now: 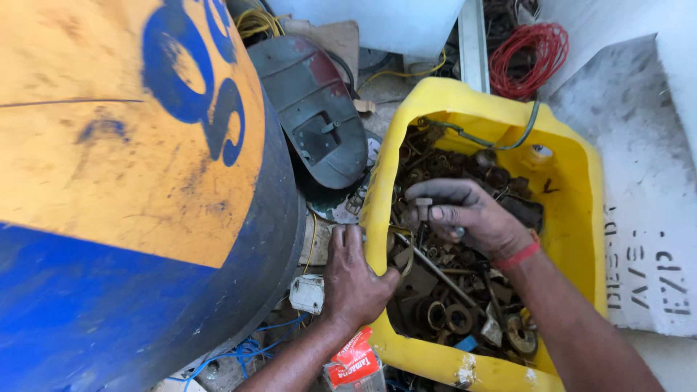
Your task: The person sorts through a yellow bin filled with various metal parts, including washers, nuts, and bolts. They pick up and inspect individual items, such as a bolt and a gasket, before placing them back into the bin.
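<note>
A yellow plastic bin (581,167) sits tilted in front of me, filled with several rusty washers, rings, nuts and bolts (454,305). My left hand (353,279) grips the bin's left rim, thumb inside the wall. My right hand (468,214) is down inside the bin, its fingers pinched on a small dark bolt (423,208) held just above the scrap. A red band circles my right wrist (517,255). A long thin metal rod (435,270) lies across the parts below that hand.
A large blue and orange drum (123,181) fills the left. A dark welding mask (316,109) lies behind the bin. A red wire coil (526,58) is at the back, a white panel (646,203) on the right, a small red packet (356,363) near my left wrist.
</note>
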